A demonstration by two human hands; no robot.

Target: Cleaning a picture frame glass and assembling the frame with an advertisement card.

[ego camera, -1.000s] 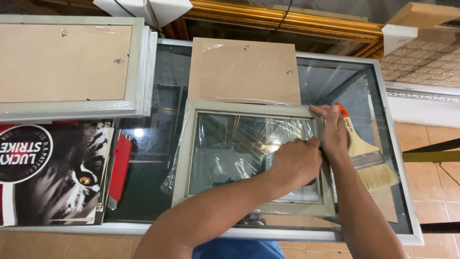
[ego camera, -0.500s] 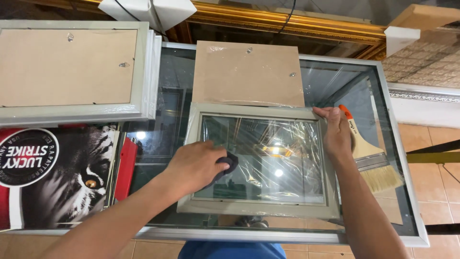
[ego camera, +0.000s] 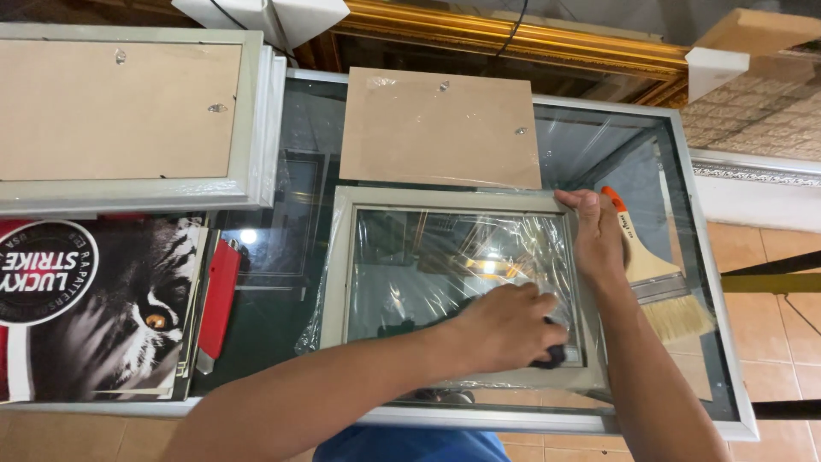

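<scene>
The left hand (ego camera: 505, 329) grips a dark cloth (ego camera: 549, 355) against the glass of the frame (ego camera: 338, 274). The right hand (ego camera: 599, 235) clasps the frame's right edge.

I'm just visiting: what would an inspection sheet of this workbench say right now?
Surface: glass-topped table with a pale metal rim.
Job's things: grey picture frame, film-wrapped glass; dark cloth.
Clutter: brown backing board, paintbrush, red cutter, framed board, tiger poster.
Hands: left hand presses the cloth on the glass; right hand grips the frame's corner.
Cables: black cable behind.
Surroundings: gold moulding, tiled floor.
</scene>
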